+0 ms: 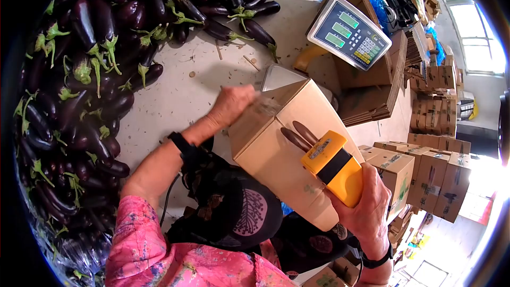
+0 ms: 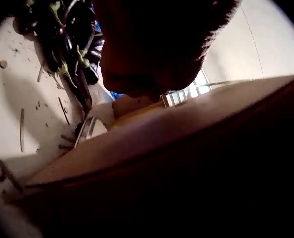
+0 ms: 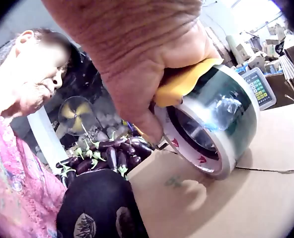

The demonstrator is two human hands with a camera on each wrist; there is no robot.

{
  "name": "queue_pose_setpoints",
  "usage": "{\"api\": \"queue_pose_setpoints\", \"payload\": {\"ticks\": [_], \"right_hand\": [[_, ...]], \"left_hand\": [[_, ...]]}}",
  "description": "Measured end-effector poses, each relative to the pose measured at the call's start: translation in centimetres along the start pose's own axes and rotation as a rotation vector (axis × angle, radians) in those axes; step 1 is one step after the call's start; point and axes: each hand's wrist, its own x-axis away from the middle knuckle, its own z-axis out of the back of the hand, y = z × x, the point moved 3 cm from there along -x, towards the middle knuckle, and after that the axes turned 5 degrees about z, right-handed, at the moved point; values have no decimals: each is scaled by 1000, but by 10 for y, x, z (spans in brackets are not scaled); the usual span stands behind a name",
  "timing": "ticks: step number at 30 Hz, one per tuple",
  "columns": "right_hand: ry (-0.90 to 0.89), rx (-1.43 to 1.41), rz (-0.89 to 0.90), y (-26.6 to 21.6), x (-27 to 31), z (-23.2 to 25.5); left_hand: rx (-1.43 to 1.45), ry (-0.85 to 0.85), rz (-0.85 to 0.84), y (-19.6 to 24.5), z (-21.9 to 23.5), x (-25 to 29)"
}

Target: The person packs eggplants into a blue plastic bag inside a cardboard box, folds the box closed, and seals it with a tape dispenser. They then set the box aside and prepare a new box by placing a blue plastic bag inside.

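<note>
A cardboard box stands tilted against the person's lap, its seam lying across the face turned upward. The right hand grips a yellow tape dispenser over the box. In the right wrist view its tape roll rests close on the cardboard by the seam. At the box's far left edge is the left hand, slightly blurred, its fingers curled in a fist with no object showing in it. A shiny strip of tape shows beside that hand. The left wrist view has the fist in dark shadow above the box.
A heap of eggplants covers the floor at the left and back. Behind the box stands a scale with a digital display, beside folded cardboard. Stacked boxes fill the right side. A fan stands behind the person.
</note>
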Motion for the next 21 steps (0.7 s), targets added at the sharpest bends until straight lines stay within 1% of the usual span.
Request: {"api": "queue_pose_setpoints", "payload": {"ticks": [2, 5, 6, 9, 10, 13, 14, 15, 17, 18, 20, 21], "right_hand": [[-2, -5, 5, 0, -2, -2], [5, -8, 10, -2, -6, -4], [8, -11, 15, -4, -8, -3], [6, -22, 20, -9, -11, -4], [5, -25, 20, -11, -12, -4], [12, -40, 18, -18, -13, -3], [47, -24, 45, -18, -12, -3], [59, -13, 54, -17, -11, -2], [74, -5, 48, -14, -8, -5], [89, 5, 46, -16, -9, -4], [97, -9, 49, -15, -10, -6], [105, -10, 45, -14, -9, -6]], "left_hand": [[-47, 12, -142, 14, -19, 12], [-271, -92, -114, 22, -19, 14], [-305, -93, -160, 17, -23, 14], [-288, -47, -165, 12, -28, 15], [-326, -88, -144, 13, -28, 15], [-276, -206, 164, -1, -30, 15], [-351, -319, 137, -29, -44, 17], [-327, -318, 196, -47, -49, 21], [-285, -346, 314, -71, -56, 32], [-207, -259, 308, -66, -49, 33], [-51, -79, 287, -37, -27, 15], [147, -43, 242, -21, -25, 4]]}}
